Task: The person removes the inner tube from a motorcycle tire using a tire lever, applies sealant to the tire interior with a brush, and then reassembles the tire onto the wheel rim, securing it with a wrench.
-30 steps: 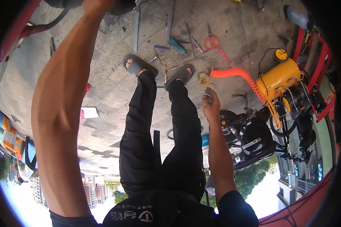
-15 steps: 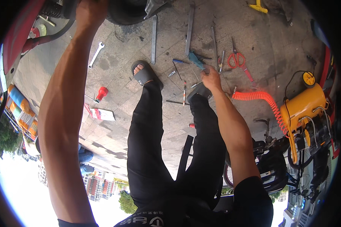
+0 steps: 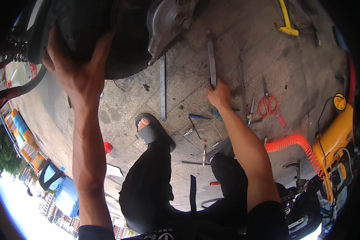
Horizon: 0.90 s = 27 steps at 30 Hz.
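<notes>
A black tyre (image 3: 126,52) with a metal wheel hub (image 3: 170,24) fills the upper left. My left hand (image 3: 78,74) grips it from below, thumb and fingers spread to either side of the tread. Farther right, my right hand (image 3: 220,96) is closed round the near end of a flat steel tyre lever (image 3: 211,60), whose far end points away from me. Another flat steel lever (image 3: 163,90) lies on the pavement between my hands. Under my right wrist, a blue-green item (image 3: 216,115) is mostly hidden.
Red-handled scissors (image 3: 267,105), a blue-handled screwdriver (image 3: 199,117) and several thin tools lie right of my sandalled foot (image 3: 150,130). A coiled orange air hose (image 3: 294,142) runs to a yellow compressor (image 3: 334,136). A yellow-headed hammer (image 3: 288,30) lies far right.
My right hand has moved from the blue-green item to the tyre lever and taken hold of it. My view has shifted forward, showing more of the tyre under my left hand.
</notes>
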### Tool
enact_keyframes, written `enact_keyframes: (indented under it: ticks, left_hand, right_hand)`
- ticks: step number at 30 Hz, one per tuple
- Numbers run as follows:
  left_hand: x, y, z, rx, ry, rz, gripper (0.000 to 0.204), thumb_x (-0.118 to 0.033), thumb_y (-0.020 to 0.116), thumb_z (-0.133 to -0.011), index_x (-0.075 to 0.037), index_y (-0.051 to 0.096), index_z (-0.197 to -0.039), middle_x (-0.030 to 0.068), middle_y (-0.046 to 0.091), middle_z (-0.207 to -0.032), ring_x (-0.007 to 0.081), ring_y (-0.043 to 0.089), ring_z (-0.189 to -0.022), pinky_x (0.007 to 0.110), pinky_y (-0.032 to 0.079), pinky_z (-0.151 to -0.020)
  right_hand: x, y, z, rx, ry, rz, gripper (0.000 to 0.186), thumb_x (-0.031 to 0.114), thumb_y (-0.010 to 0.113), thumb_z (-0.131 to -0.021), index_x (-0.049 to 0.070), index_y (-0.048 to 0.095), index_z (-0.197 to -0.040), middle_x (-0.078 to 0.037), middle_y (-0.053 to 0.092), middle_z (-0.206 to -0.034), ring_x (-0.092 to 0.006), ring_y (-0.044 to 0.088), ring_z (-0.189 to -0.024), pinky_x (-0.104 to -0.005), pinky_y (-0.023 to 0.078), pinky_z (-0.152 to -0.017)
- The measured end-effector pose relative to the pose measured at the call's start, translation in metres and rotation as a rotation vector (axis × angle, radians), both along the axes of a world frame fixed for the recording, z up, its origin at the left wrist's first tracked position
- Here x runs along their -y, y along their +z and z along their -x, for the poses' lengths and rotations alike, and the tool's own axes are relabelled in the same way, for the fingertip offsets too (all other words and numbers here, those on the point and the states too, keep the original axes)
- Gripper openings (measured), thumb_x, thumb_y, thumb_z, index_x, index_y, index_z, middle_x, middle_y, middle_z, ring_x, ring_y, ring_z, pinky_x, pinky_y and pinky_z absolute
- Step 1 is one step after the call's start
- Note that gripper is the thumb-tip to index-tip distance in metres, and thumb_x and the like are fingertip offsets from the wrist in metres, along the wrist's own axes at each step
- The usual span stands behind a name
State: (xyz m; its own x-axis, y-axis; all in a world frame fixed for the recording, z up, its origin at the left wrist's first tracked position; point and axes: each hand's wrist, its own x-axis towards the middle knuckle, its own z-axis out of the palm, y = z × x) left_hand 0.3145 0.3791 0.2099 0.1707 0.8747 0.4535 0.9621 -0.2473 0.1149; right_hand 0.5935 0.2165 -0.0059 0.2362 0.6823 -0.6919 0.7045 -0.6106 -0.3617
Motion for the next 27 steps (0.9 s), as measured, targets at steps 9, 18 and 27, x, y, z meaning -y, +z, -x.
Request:
enact_keyframes:
  ticks: [9,18,27]
  left_hand:
    - [0.012,-0.014,0.020,0.328,-0.066,0.040,0.098,-0.041,0.089,-0.070,-0.007,0.039,-0.147,0.0234,0.054,-0.133,0.0372,0.057,-0.121,0.044,0.045,-0.103]
    - [-0.007,-0.013,0.034,0.343,-0.268,0.058,0.093,-0.028,0.089,-0.072,-0.002,0.037,-0.146,0.0216,0.052,-0.134,0.0304,0.052,-0.123,0.038,0.039,-0.106]
    - [0.009,-0.008,0.009,0.445,-0.315,0.181,0.096,-0.032,0.091,-0.071,-0.008,0.036,-0.147,0.0210,0.049,-0.137,0.0311,0.058,-0.120,0.039,0.051,-0.099]
  right_hand:
    - [-0.012,0.025,-0.101,-0.212,0.142,-0.504,0.042,0.012,0.060,-0.088,0.001,0.056,-0.129,-0.028,0.066,-0.097,-0.0434,0.067,-0.088,-0.0439,0.052,-0.077]
    - [-0.083,0.108,-0.109,0.017,0.629,-0.632,0.045,0.010,0.056,-0.090,0.006,0.055,-0.135,-0.024,0.069,-0.101,-0.0417,0.067,-0.092,-0.0490,0.054,-0.082]
    - [-0.160,0.178,-0.060,0.251,0.918,-0.250,0.038,0.007,0.064,-0.075,0.014,0.074,-0.111,-0.014,0.072,-0.111,-0.0306,0.069,-0.104,-0.0458,0.057,-0.082]
